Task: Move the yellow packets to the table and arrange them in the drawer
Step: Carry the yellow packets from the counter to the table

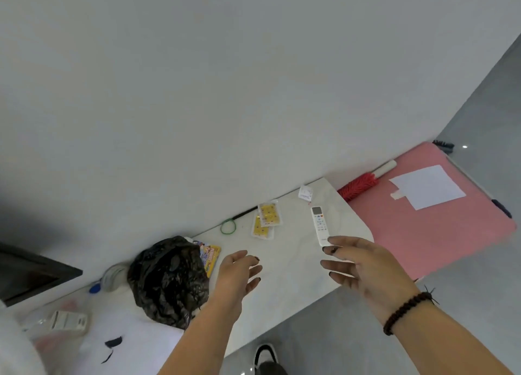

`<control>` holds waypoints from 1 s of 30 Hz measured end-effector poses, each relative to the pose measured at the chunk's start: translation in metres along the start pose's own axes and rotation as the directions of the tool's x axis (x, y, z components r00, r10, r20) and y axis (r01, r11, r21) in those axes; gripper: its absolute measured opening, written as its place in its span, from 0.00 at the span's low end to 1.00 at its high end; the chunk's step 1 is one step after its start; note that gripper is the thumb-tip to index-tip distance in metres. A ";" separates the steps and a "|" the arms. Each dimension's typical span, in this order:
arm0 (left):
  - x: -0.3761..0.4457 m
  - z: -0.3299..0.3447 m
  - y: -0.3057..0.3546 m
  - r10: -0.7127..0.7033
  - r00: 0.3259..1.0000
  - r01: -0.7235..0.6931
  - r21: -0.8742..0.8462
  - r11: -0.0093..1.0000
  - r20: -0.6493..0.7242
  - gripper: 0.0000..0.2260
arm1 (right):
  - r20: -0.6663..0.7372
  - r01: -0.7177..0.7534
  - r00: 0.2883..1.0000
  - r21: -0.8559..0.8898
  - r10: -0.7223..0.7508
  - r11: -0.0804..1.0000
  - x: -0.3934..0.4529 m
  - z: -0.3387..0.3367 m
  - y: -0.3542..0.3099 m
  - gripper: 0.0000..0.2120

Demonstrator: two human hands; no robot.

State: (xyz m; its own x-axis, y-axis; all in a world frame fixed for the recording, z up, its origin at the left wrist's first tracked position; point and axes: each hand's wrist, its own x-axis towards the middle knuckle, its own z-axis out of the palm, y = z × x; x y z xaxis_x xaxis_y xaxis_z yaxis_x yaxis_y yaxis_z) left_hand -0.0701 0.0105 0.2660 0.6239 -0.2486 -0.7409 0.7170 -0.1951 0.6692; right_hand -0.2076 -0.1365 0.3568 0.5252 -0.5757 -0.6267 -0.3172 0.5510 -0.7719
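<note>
Both hands hovered empty over the white tabletop, the yellow packets lying beyond the fingers.

Head view: the left hand [239,273] and the right hand [363,264] were held above the pale marble-look tabletop [282,279], fingers loosely spread and curled, grasping nothing, probably because a reach was about to begin. The two flat yellow packets in clear plastic [266,219] lay overlapping, well past the fingertips toward the wall. A white remote control [320,225] lay just beyond the right fingers, its near end close to them. A crumpled black plastic bag [169,279] sat beside the left fingers, a yellow printed pouch [210,257] tucked against it. No drawer was visible.
</note>
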 end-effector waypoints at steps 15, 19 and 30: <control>0.298 0.065 -0.054 -0.214 0.951 0.282 0.342 0.896 -0.224 0.06 | -0.063 -0.350 0.934 0.024 0.351 0.936 0.236 0.030 0.075 0.08; 0.358 0.077 -0.063 -0.194 0.912 0.354 0.456 0.816 -0.362 0.32 | -0.125 -0.460 0.877 0.052 0.463 0.886 0.267 0.021 0.110 0.09; 0.421 0.103 -0.074 -0.116 0.889 0.334 0.455 0.826 -0.442 0.36 | -0.132 -0.556 0.821 0.033 0.555 0.831 0.308 0.036 0.153 0.08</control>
State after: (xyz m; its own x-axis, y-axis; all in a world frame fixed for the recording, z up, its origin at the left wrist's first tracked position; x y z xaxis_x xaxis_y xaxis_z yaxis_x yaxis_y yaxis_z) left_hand 0.1074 -0.1771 -0.0899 0.6096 0.2211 -0.7613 0.6587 -0.6756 0.3312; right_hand -0.0654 -0.2078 0.0492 0.1515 -0.2466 -0.9572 -0.5293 0.7976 -0.2893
